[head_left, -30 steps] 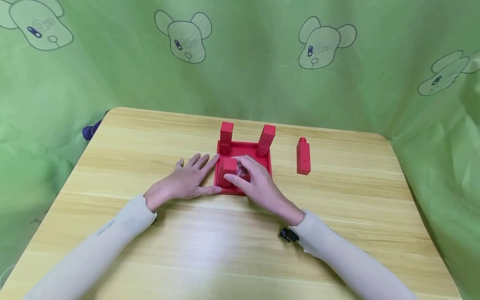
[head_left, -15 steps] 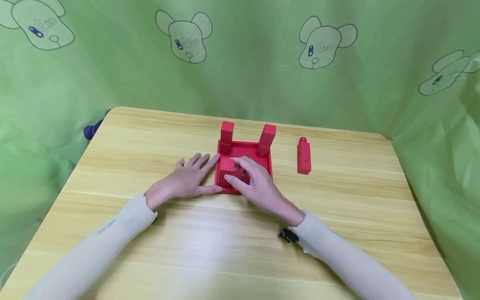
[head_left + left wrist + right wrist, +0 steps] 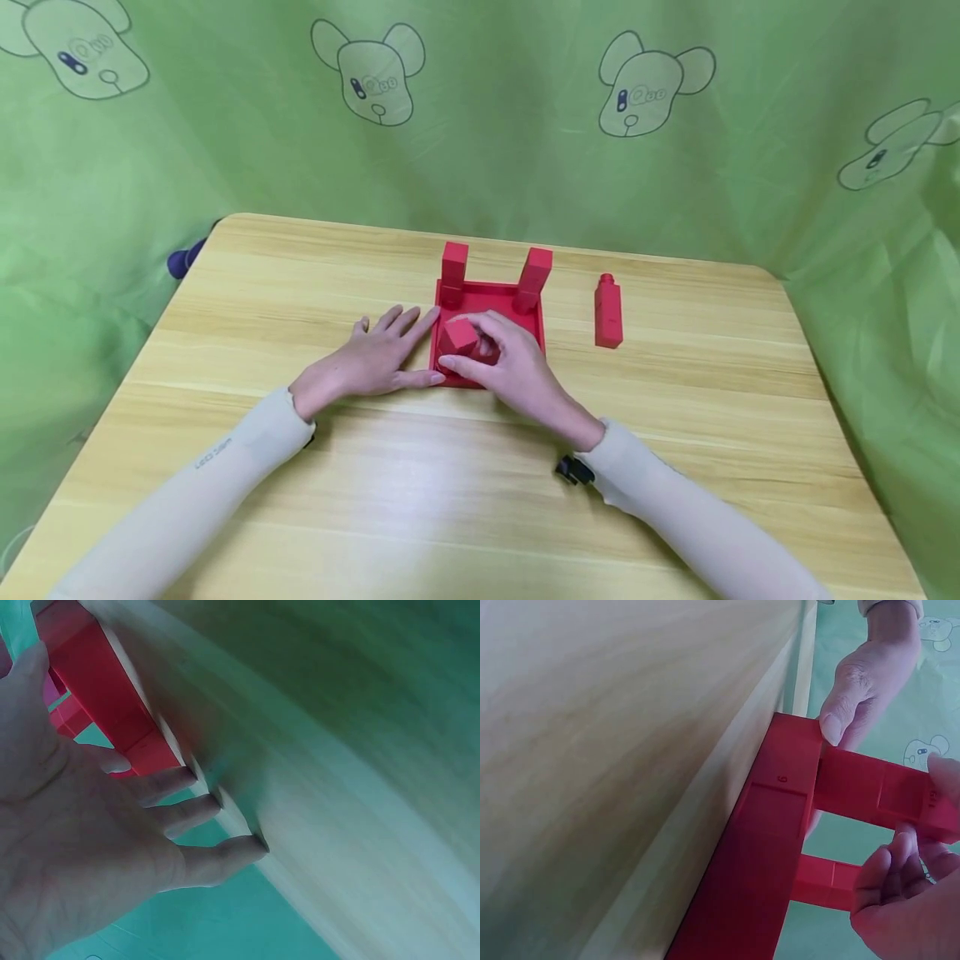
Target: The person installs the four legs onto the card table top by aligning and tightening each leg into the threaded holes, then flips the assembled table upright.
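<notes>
A shallow square red tray point(image 3: 489, 297) lies on the table with upright red posts at its corners. My right hand point(image 3: 516, 357) pinches the square red post point(image 3: 459, 336) at the tray's near left corner, thumb in front and fingers behind. The right wrist view shows this post point(image 3: 862, 787) standing out from the tray's side point(image 3: 761, 825), its foot right at the corner. My left hand point(image 3: 381, 358) lies spread at the tray's left edge, thumb and index fingertip touching the rim; the left wrist view shows its fingers point(image 3: 217, 862) extended.
Two more red posts stand at the far corners, one at the left point(image 3: 453, 265) and one at the right point(image 3: 534, 271). A loose red post point(image 3: 608, 318) with a round knobbed end lies to the tray's right. A green curtain point(image 3: 510, 150) hangs behind the wooden table point(image 3: 712, 375).
The pinched post has turned about its length, so its top face now sits at an angle. My right thumb has shifted slightly left. The left hand has stayed in place.
</notes>
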The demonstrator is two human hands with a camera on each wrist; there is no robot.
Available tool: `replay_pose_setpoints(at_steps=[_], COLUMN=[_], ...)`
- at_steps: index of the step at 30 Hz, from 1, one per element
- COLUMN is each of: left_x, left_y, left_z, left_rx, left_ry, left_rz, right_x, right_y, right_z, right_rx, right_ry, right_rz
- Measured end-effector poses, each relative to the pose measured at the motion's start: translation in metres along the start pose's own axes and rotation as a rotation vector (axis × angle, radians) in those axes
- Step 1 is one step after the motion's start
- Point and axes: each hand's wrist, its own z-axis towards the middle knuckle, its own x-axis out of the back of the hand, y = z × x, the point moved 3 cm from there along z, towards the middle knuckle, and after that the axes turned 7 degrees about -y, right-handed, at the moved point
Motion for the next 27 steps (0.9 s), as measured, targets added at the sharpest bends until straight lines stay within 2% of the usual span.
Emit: replay_pose_setpoints(at_steps=[6, 20, 27], left_x=[0.0001, 0.0011, 0.0015], left_y=[-0.0002, -0.0003, -0.0004], left_z=[0.0004, -0.0014, -0.0013], left_rx=[-0.003, 0.008, 0.008], left_ry=[-0.001, 0.009, 0.000], left_rz=[-0.004, 0.011, 0.003], right_x=[-0.0003, 0.0007, 0.0026], right_y=[0.0002, 0.0001, 0.0025], right_z=[0.0008, 0.0003, 0.0055], right_rx=[-0.005, 0.041, 0.058], right_ry=[0.009, 0.021, -0.020], right_rz=[0.000, -0.002, 0.023])
